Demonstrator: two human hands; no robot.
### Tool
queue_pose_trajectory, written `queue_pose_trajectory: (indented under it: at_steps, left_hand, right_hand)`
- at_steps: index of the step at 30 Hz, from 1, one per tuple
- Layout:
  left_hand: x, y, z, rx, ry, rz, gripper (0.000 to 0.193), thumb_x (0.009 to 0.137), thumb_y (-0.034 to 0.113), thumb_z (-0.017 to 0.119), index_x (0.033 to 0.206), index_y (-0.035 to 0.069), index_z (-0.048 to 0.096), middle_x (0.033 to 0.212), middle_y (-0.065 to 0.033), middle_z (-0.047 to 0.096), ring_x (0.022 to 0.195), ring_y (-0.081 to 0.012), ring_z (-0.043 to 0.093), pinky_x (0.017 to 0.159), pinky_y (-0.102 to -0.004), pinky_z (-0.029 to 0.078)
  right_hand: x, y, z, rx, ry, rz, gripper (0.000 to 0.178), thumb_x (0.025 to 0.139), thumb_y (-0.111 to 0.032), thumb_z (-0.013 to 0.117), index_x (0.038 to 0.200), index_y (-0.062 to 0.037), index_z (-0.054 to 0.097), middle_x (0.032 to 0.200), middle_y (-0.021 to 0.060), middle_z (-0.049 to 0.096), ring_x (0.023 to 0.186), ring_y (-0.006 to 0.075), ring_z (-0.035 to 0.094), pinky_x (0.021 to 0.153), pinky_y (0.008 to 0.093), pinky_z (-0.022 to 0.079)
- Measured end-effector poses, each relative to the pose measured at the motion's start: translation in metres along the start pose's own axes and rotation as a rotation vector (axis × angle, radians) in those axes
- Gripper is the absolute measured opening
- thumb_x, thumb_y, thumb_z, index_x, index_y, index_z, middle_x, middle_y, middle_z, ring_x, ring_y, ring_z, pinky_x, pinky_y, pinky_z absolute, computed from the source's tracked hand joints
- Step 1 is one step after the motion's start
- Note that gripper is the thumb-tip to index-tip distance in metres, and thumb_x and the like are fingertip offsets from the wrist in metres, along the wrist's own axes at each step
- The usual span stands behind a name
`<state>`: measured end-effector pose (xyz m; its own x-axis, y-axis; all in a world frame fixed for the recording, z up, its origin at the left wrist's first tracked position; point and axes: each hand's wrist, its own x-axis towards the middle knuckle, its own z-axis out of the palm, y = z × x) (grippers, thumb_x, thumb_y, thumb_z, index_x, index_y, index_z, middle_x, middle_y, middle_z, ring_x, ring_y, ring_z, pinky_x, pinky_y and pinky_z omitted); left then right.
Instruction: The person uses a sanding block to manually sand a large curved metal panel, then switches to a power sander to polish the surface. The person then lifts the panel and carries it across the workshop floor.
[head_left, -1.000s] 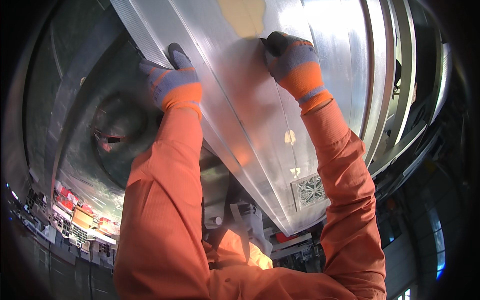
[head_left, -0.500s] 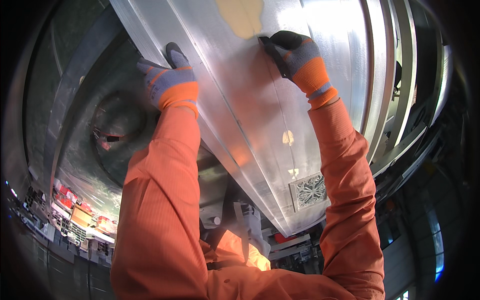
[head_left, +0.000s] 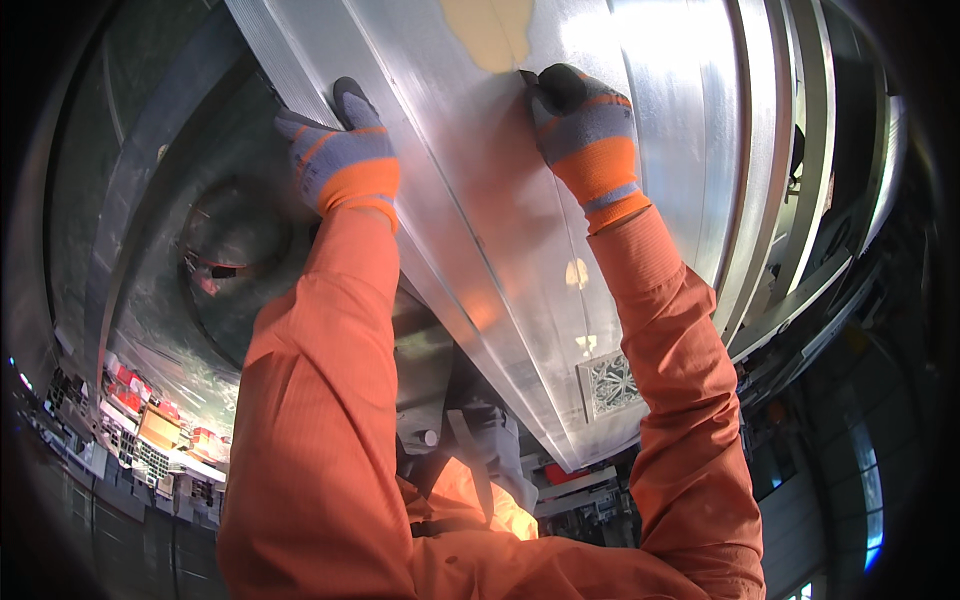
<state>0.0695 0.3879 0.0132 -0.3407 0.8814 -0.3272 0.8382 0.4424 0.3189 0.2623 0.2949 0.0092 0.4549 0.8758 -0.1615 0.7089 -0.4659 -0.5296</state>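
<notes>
A long silvery metal panel [head_left: 480,200] with lengthwise ridges stretches away under both hands. My left hand [head_left: 345,155], in a grey and orange work glove, grips the panel's left edge; the thumb lies on top and the other fingers curl over the side. My right hand [head_left: 590,140], gloved alike, is closed over the panel just below a large beige filler patch [head_left: 492,30]. Between its fingers is a dark flat tool [head_left: 528,76], mostly hidden by the glove. Two small beige patches lie nearer to me along a thin seam.
A vent-like grille [head_left: 612,387] with a leafy pattern sits at the panel's near end, partly behind my right sleeve. Long metal rails [head_left: 765,150] run along the right. Red and yellow items [head_left: 160,425] lie at the lower left on the dark workshop side.
My right hand has turned and shifted slightly left, hiding more of the dark flat tool. The right forearm has swung left too. My left hand keeps its hold.
</notes>
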Motion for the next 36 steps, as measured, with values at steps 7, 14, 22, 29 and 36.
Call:
queue_pose_trajectory:
  at_steps: [7, 14, 22, 29, 36]
  left_hand:
    - [0.004, -0.008, 0.005, 0.033, 0.033, 0.028, 0.081, 0.094, 0.060, 0.058, 0.142, -0.003, 0.043, 0.121, -0.0268, 0.067, 0.110, -0.0420, 0.067, 0.092, -0.0468, 0.055]
    - [0.003, -0.009, 0.008, 0.077, 0.057, 0.028, 0.083, 0.096, 0.057, 0.059, 0.144, -0.008, 0.041, 0.123, -0.0299, 0.066, 0.114, -0.0439, 0.066, 0.095, -0.0463, 0.053]
    - [0.006, -0.010, 0.009, 0.018, 0.047, 0.040, 0.080, 0.094, 0.060, 0.059, 0.140, -0.003, 0.044, 0.119, -0.0260, 0.068, 0.107, -0.0422, 0.069, 0.089, -0.0468, 0.056]
    - [0.005, -0.004, 0.005, 0.052, 0.045, 0.019, 0.075, 0.093, 0.058, 0.061, 0.137, -0.001, 0.045, 0.113, -0.0254, 0.069, 0.102, -0.0412, 0.070, 0.086, -0.0471, 0.057]
    - [0.002, -0.003, 0.002, -0.005, 0.020, 0.026, 0.081, 0.096, 0.055, 0.060, 0.142, -0.009, 0.043, 0.125, -0.0313, 0.064, 0.114, -0.0452, 0.065, 0.096, -0.0474, 0.053]
  right_hand:
    - [-0.003, -0.007, 0.001, -0.079, 0.033, -0.083, 0.016, 0.090, -0.025, 0.065, 0.086, -0.0095, 0.066, 0.083, 0.0157, 0.070, 0.078, 0.0408, 0.067, 0.068, 0.0464, 0.054]
    - [-0.007, 0.000, -0.002, -0.022, 0.045, -0.120, 0.012, 0.086, -0.020, 0.068, 0.085, -0.0091, 0.065, 0.080, 0.0153, 0.068, 0.075, 0.0403, 0.065, 0.065, 0.0455, 0.052]
    - [-0.009, -0.002, -0.001, -0.061, -0.004, -0.085, 0.010, 0.087, -0.016, 0.070, 0.092, -0.0075, 0.069, 0.085, 0.0167, 0.070, 0.079, 0.0415, 0.067, 0.068, 0.0429, 0.053]
    - [-0.010, -0.002, -0.001, -0.033, 0.008, -0.059, 0.010, 0.089, -0.017, 0.069, 0.092, -0.0069, 0.070, 0.084, 0.0169, 0.070, 0.080, 0.0415, 0.067, 0.068, 0.0432, 0.053]
    - [-0.012, 0.002, 0.001, 0.014, 0.077, -0.120, 0.015, 0.088, -0.022, 0.068, 0.082, -0.0100, 0.061, 0.077, 0.0159, 0.067, 0.072, 0.0415, 0.064, 0.061, 0.0487, 0.050]
